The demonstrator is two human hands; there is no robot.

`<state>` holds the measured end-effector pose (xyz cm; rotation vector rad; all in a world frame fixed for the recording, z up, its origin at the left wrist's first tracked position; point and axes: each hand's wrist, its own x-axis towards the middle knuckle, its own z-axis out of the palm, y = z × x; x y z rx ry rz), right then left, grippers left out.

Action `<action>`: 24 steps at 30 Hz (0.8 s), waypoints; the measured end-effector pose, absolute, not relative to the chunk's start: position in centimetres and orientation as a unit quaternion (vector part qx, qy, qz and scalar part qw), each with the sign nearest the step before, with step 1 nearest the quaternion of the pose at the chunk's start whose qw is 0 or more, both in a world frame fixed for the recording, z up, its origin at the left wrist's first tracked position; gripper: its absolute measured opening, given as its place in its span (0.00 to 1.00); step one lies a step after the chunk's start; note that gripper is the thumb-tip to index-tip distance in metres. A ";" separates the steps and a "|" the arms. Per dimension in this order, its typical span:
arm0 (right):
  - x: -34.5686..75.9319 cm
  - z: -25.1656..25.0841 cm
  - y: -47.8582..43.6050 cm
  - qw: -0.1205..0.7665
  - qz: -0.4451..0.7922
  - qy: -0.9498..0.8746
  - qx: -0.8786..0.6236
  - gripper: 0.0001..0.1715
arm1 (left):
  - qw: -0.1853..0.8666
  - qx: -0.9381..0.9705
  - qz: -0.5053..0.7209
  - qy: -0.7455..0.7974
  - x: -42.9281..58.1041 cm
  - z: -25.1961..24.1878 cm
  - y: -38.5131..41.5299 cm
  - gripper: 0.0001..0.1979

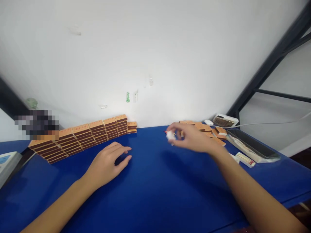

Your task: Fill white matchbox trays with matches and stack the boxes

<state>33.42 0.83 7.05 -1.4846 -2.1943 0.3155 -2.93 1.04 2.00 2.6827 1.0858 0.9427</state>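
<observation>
My left hand point(107, 165) rests on the blue tabletop point(145, 197), fingers bent and thumb apart, with nothing in it. It is nearest to the long row of stacked matchboxes point(82, 136), orange on top with dark brown sides. At the row's right end stands a lower stack of matchboxes point(132, 127). Above the table my right hand point(188, 136) pinches a small white object point(171, 137). That object is blurred, so its kind is unclear; thin red-tipped bits show beside it. Behind this hand lie loose matchboxes point(206, 128), partly hidden by it.
Right of the loose boxes are a white matchbox tray with red-tipped matches point(246, 159), a dark phone-like slab point(254, 142), and a white device point(222, 120) with a cable. A white wall point(155, 58) backs the table. Metal frame bars point(264, 64) rise at right.
</observation>
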 end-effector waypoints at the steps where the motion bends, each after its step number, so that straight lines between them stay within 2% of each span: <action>1: 31.4 6.6 0.4 0.236 0.155 -0.833 -0.475 0.21 | 0.054 0.883 0.303 0.353 -2.6 2.0 0.7 0.15; 4: 27.5 5.1 -0.2 0.219 0.234 -0.875 -0.362 0.29 | 0.074 0.892 0.277 0.350 -1.8 2.0 -0.1 0.23; 6: 27.5 4.3 0.4 0.222 0.239 -0.871 -0.367 0.30 | 0.087 0.898 0.253 0.350 -1.5 2.0 -0.5 0.26; 10: 32.5 3.4 3.7 0.255 0.112 -0.828 -0.486 0.25 | 0.109 0.900 0.228 0.356 -1.3 1.7 -0.7 0.29; 12: 35.5 3.0 5.5 0.235 0.080 -0.827 -0.505 0.29 | 0.116 0.900 0.220 0.358 -1.3 1.4 -0.6 0.28; 15: 38.2 2.5 7.2 0.176 0.101 -0.831 -0.517 0.32 | 0.116 0.903 0.213 0.356 -1.3 1.1 -0.4 0.24; 20: 37.7 2.3 8.0 0.172 0.105 -0.846 -0.494 0.24 | 0.114 0.906 0.204 0.352 -1.4 1.2 -0.2 0.17; 24: 36.7 1.9 8.3 0.194 0.085 -0.844 -0.493 0.24 | 0.116 0.908 0.197 0.350 -1.4 1.3 -0.3 0.17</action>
